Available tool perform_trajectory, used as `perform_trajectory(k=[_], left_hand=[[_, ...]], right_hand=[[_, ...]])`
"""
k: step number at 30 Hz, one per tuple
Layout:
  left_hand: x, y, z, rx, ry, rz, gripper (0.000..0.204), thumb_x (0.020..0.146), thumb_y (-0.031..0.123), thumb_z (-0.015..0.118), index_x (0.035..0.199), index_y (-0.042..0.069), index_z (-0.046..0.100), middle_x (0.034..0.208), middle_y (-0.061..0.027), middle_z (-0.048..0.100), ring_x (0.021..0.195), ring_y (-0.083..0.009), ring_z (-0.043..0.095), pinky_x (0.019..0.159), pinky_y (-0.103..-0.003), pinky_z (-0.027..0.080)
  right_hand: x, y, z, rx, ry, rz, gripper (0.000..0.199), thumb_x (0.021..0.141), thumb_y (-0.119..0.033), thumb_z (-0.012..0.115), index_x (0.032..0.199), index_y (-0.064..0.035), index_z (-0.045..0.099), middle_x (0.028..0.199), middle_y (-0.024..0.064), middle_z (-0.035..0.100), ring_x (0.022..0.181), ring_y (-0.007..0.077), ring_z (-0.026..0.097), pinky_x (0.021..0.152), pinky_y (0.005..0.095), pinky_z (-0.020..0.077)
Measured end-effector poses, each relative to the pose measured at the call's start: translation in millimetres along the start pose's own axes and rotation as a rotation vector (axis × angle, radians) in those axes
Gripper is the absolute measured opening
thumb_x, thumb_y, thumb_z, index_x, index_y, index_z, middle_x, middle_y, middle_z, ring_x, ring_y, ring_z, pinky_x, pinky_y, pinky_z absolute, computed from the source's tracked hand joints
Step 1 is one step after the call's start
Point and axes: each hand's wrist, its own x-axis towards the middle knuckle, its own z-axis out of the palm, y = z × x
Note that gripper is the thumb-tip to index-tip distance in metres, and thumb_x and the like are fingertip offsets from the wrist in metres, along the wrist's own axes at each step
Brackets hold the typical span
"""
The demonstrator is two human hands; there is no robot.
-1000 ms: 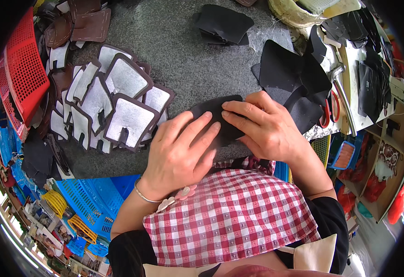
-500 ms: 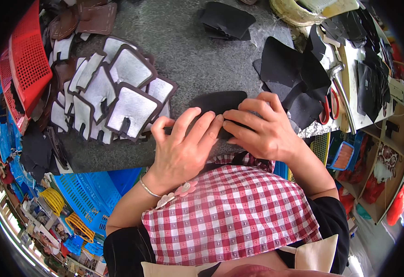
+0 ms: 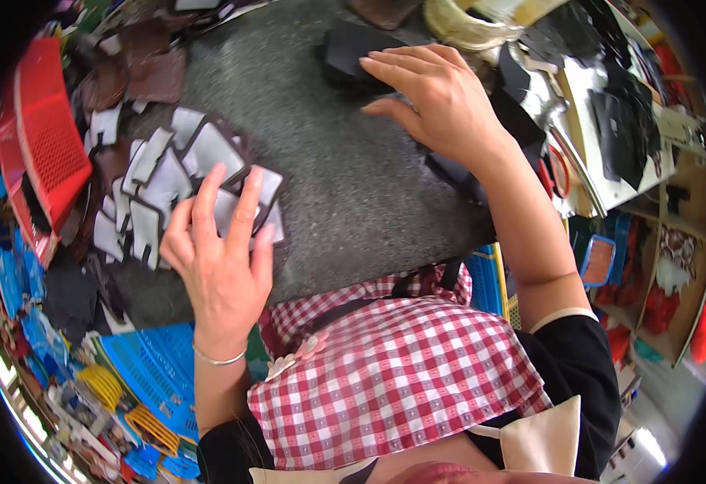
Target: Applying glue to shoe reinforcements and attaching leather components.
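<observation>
My left hand (image 3: 222, 250) lies over a pile of white pieces with dark brown edges (image 3: 159, 187) at the left of the dark worktop (image 3: 333, 202). Its fingers are spread, and their tips reach the front pieces; I see no piece gripped. Farther away, my right hand (image 3: 442, 101) is stretched out at a stack of flat black pieces (image 3: 351, 52). The fingers lie over the stack's right side, with the thumb apart below them. More black pieces (image 3: 522, 121) show partly behind my right wrist and forearm.
Red-handled scissors (image 3: 559, 171) lie at the right edge. Brown stitched leather pieces (image 3: 155, 77) are at the far left, beside a red basket (image 3: 46, 133). A pale round container (image 3: 462, 31) stands far right. Below the worktop's left side is a blue crate (image 3: 151, 375).
My hands have parted from the black piece they held together near the front edge. The right moved away to the black stack, the left sideways onto the white pieces. The view has shifted.
</observation>
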Motion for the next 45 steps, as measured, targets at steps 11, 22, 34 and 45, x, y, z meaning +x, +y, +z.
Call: perform_trajectory(k=[11, 22, 34, 45], left_hand=[[25, -13, -18, -0.009, -0.025, 0.144, 0.037, 0.075, 0.001, 0.064, 0.111, 0.012, 0.065, 0.125, -0.0048, 0.06, 0.129, -0.0273, 0.049, 0.108, -0.051, 0.026], [47, 53, 27, -0.882, -0.228, 0.18, 0.036, 0.09, 0.01, 0.067, 0.125, 0.004, 0.063, 0.108, -0.0125, 0.069, 0.098, -0.0296, 0.065, 0.092, -0.041, 0.048], [88, 72, 35, -1.408, 0.094, -0.134, 0.008, 0.094, 0.008, 0.071, 0.099, 0.002, 0.068, 0.085, -0.005, 0.072, 0.076, -0.0094, 0.068, 0.067, -0.024, 0.052], [64, 84, 22, -0.865, 0.258, 0.222, 0.043, 0.074, 0.01, 0.089, 0.113, 0.002, 0.073, 0.102, -0.0127, 0.074, 0.083, -0.0188, 0.073, 0.07, -0.029, 0.059]], right_hand=[[-75, 30, -51, 0.032, -0.133, 0.505, 0.043, 0.082, -0.018, 0.079, 0.123, -0.0067, 0.07, 0.103, 0.0094, 0.07, 0.106, 0.027, 0.061, 0.09, 0.0372, 0.0501], [-73, -7, -50, 0.417, 0.15, 0.391, 0.013, 0.087, 0.001, 0.067, 0.098, -0.002, 0.061, 0.087, 0.0135, 0.065, 0.08, 0.0336, 0.066, 0.07, 0.0383, 0.0531], [-59, -43, -73, 0.978, -0.11, 0.678, 0.047, 0.082, -0.003, 0.082, 0.124, -0.0022, 0.062, 0.094, 0.003, 0.071, 0.087, 0.0067, 0.066, 0.075, 0.0288, 0.0565], [-61, -60, -70, 1.044, -0.109, 0.765, 0.007, 0.093, 0.001, 0.069, 0.099, 0.0022, 0.07, 0.078, 0.0031, 0.068, 0.071, 0.0072, 0.065, 0.06, 0.0237, 0.0534]])
